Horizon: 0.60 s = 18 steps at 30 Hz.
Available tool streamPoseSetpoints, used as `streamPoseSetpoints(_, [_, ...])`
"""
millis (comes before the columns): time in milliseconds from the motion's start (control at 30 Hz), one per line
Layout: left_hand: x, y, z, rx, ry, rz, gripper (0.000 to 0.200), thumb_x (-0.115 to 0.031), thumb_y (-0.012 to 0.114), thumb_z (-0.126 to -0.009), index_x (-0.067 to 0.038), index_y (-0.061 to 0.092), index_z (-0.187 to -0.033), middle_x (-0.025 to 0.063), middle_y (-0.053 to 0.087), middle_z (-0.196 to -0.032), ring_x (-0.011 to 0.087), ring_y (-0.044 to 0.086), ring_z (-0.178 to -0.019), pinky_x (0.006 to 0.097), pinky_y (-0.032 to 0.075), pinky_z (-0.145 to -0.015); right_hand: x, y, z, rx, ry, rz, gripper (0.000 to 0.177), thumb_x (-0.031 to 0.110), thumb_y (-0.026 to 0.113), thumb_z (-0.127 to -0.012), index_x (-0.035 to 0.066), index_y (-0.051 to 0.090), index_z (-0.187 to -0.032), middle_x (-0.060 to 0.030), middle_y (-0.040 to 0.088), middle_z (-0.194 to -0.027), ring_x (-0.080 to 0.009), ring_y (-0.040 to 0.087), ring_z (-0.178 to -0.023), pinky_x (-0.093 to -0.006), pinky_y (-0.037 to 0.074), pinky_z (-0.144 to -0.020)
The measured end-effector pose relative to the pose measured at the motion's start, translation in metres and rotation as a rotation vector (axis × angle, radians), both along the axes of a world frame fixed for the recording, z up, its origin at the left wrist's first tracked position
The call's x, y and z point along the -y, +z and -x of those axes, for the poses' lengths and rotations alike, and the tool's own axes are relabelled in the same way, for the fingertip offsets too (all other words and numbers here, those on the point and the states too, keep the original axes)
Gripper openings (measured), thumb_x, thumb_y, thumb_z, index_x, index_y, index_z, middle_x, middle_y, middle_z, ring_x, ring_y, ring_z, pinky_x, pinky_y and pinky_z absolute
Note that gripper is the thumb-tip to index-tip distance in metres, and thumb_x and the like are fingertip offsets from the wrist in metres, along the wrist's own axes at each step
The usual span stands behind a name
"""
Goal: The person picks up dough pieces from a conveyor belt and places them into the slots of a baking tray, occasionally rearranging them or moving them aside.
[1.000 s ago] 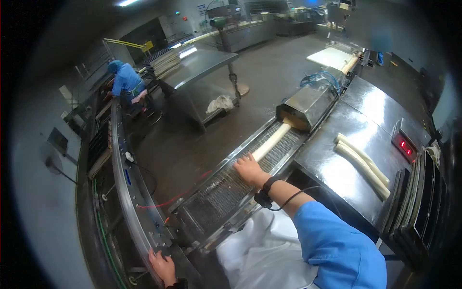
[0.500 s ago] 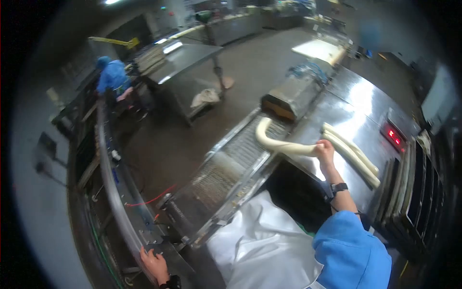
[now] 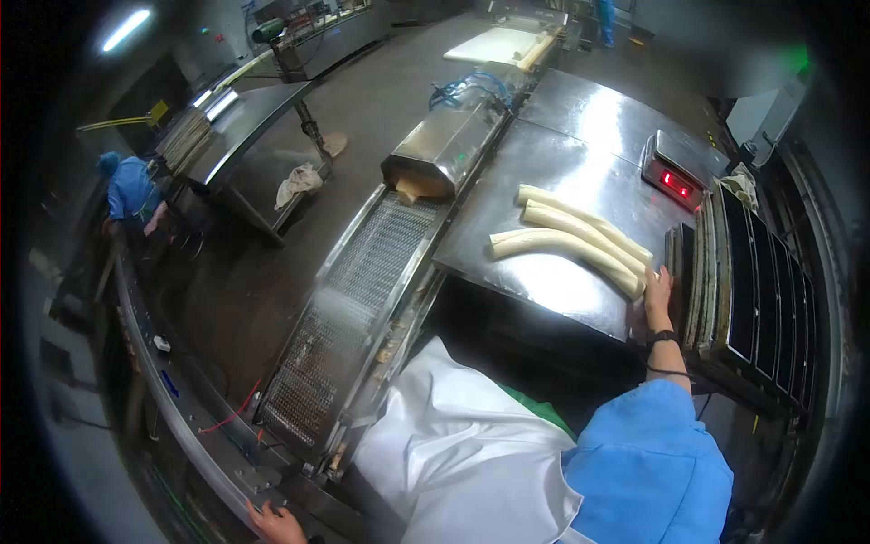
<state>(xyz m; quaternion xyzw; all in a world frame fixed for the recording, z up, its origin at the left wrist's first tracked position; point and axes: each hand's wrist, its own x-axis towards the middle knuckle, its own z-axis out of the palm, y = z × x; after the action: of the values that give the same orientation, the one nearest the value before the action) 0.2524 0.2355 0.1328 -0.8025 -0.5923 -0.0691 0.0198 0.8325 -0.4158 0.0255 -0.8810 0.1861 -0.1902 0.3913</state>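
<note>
Lying with near ends at the right hand, its grip or release indiscernible, three pale rolls

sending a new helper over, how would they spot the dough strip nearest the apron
Find the broad steel table right of the mesh conveyor. Three pale dough strips lie there side by side, ends near the right hand. It's the frontmost strip, with no other between it and the white apron.
</note>
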Motion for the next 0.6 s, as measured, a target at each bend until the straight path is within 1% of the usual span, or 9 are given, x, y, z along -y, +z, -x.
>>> streamPoseSetpoints(33, [0.004, 0.004, -0.004, -0.008, 0.028, 0.018, 0.024, -0.001, 0.056, -0.08, 0.005, 0.066, -0.102, 0.0192, 0.041, -0.145, 0.0348, 0.039, -0.134, 0.0432, 0.037, -0.108, -0.007, 0.001, -0.009, 0.034, 0.034, 0.01, 0.077, 0.044, 0.066, -0.085, -0.007, 0.042, -0.139, -0.0297, 0.044, -0.14, -0.0386, 0.041, -0.133, -0.0408, 0.032, -0.11])
streamPoseSetpoints(100, [-0.002, -0.006, 0.004, -0.01, 0.012, -0.003, 0.024, -0.002, 0.056, -0.08, 0.005, 0.066, -0.102, 0.0189, 0.041, -0.146, 0.035, 0.039, -0.134, 0.0431, 0.037, -0.108, -0.021, 0.011, -0.027, -0.197, 0.074, -0.03, 0.082, 0.047, 0.065, -0.085, -0.008, 0.039, -0.14, -0.0297, 0.042, -0.142, -0.0394, 0.038, -0.135, -0.0412, 0.03, -0.112])
streamPoseSetpoints(233, [-0.008, -0.016, 0.012, -0.032, 0.011, -0.034, 0.025, -0.002, 0.057, -0.08, 0.006, 0.066, -0.102, 0.0191, 0.041, -0.146, 0.0355, 0.039, -0.134, 0.0432, 0.038, -0.108, -0.063, 0.019, -0.029, -0.159, 0.077, 0.045, 0.085, 0.048, 0.064, -0.084, -0.007, 0.036, -0.142, -0.0307, 0.039, -0.144, -0.04, 0.036, -0.137, -0.0409, 0.029, -0.113])
streamPoseSetpoints(300, [-0.001, -0.006, 0.005, 0.017, 0.003, 0.003, 0.026, -0.002, 0.057, -0.08, 0.006, 0.065, -0.103, 0.0196, 0.04, -0.146, 0.0359, 0.039, -0.134, 0.0429, 0.037, -0.108, -0.093, 0.054, -0.012, -0.211, 0.009, 0.571, 0.086, 0.052, 0.061, -0.085, -0.006, 0.036, -0.142, -0.0329, 0.034, -0.147, -0.0398, 0.033, -0.139, -0.0396, 0.028, -0.114])
streamPoseSetpoints(333, [0.002, 0.0, 0.005, 0.067, -0.012, 0.038, 0.026, -0.002, 0.057, -0.079, 0.007, 0.065, -0.103, 0.0201, 0.04, -0.146, 0.0362, 0.039, -0.134, 0.0426, 0.036, -0.109, -0.096, 0.062, -0.014, -0.205, 0.025, 0.566, 0.086, 0.052, 0.061, -0.085, -0.006, 0.036, -0.142, -0.0329, 0.034, -0.147, -0.0398, 0.033, -0.139, -0.0396, 0.028, -0.114])
streamPoseSetpoints(433, [-0.017, -0.024, 0.024, 0.068, -0.069, -0.022, 0.028, -0.002, 0.059, -0.078, 0.009, 0.063, -0.103, 0.0212, 0.039, -0.146, 0.0374, 0.038, -0.134, 0.0421, 0.035, -0.11, -0.11, 0.087, -0.037, -0.284, 0.257, 0.701, 0.086, 0.058, 0.056, -0.087, -0.008, 0.039, -0.14, -0.0362, 0.042, -0.138, -0.0414, 0.043, -0.131, -0.0429, 0.035, -0.109])
streamPoseSetpoints(500, [-0.027, -0.041, 0.034, 0.112, -0.068, -0.069, 0.028, -0.002, 0.062, -0.075, 0.008, 0.064, -0.101, 0.0218, 0.039, -0.145, 0.0383, 0.037, -0.134, 0.0434, 0.034, -0.11, -0.136, 0.1, -0.053, -0.504, 0.397, 0.666, 0.088, 0.061, 0.054, -0.087, -0.01, 0.04, -0.137, -0.0347, 0.053, -0.125, -0.0421, 0.055, -0.116, -0.0471, 0.042, -0.1])
streamPoseSetpoints(567, [-0.027, -0.051, 0.038, 0.154, -0.05, -0.116, 0.03, -0.002, 0.066, -0.072, 0.008, 0.064, -0.1, 0.0224, 0.04, -0.145, 0.0393, 0.037, -0.134, 0.0447, 0.034, -0.11, -0.152, 0.077, -0.067, -0.318, 0.452, 0.682, 0.092, 0.063, 0.056, -0.085, -0.012, 0.039, -0.136, -0.0316, 0.06, -0.113, -0.0429, 0.06, -0.102, -0.0495, 0.045, -0.093])
streamPoseSetpoints(600, [-0.027, -0.053, 0.038, 0.171, -0.068, -0.116, 0.029, -0.002, 0.066, -0.072, 0.007, 0.064, -0.099, 0.0227, 0.04, -0.145, 0.0392, 0.037, -0.134, 0.0444, 0.034, -0.111, -0.168, 0.077, -0.063, -0.316, 0.446, 0.687, 0.096, 0.064, 0.058, -0.082, -0.011, 0.036, -0.138, -0.0331, 0.057, -0.119, -0.0442, 0.057, -0.107, -0.0496, 0.044, -0.095])
